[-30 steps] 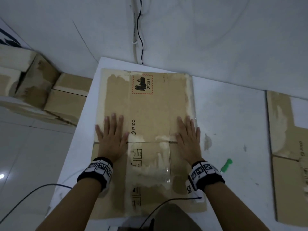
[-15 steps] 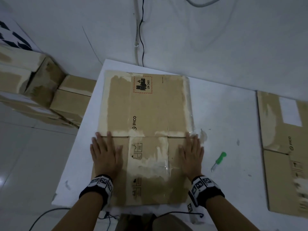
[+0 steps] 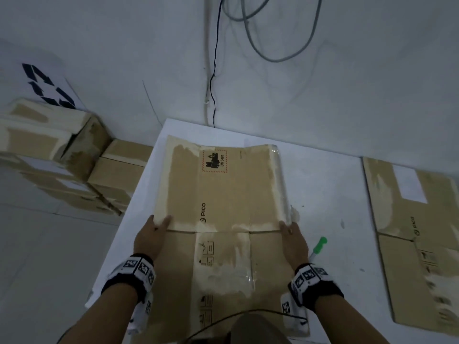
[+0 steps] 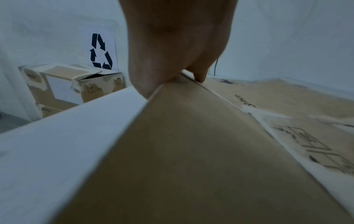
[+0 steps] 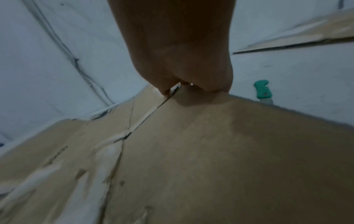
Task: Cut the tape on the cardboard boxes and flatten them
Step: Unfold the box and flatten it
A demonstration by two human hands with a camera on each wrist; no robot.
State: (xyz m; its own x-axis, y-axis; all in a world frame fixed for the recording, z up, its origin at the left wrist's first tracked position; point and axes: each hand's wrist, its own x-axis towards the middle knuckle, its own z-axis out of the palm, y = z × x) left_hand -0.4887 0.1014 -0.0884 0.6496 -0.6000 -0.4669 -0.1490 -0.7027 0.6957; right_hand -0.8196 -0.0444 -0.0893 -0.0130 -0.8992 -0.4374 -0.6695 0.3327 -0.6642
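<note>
Flattened cardboard box [image 3: 223, 232] lies on white table [image 3: 323, 194], centre of head view, long axis running from bottom edge up toward the wall. Printed side up: "PICO" logo, UN 3481 label near far end. Whitish torn-tape patches along edges and mid-panel. A crease/slit crosses the box at mid-frame.

L hand [image 3: 151, 237]: at left edge of box, right at the crease. Thumb on top of far panel's near corner, fingers go under it out of sight; pinches the panel edge. L wrist view agrees: fingertip [image 4: 199, 77] on top of the board, rest of the hand wraps the edge.

R hand [image 3: 291, 240]: mirror position at right edge of box at the crease. Fingers curled onto the far panel's corner, gripping it; R wrist view shows fingertips [image 5: 164, 89] either side of the board edge at the slit.

Far panel looks slightly lifted at hand end; far edge bows a bit.

Green-handled knife [image 3: 319, 247] on table just beside R hand, apart from it, not held.

Second flattened box [image 3: 417, 244] at right of frame, well apart. Stack of unflattened boxes [image 3: 62, 157] at left, on floor beside table. Recycling sign [image 3: 47, 85] upper left on wall. Cables [image 3: 248, 33] hang on wall, top centre.
</note>
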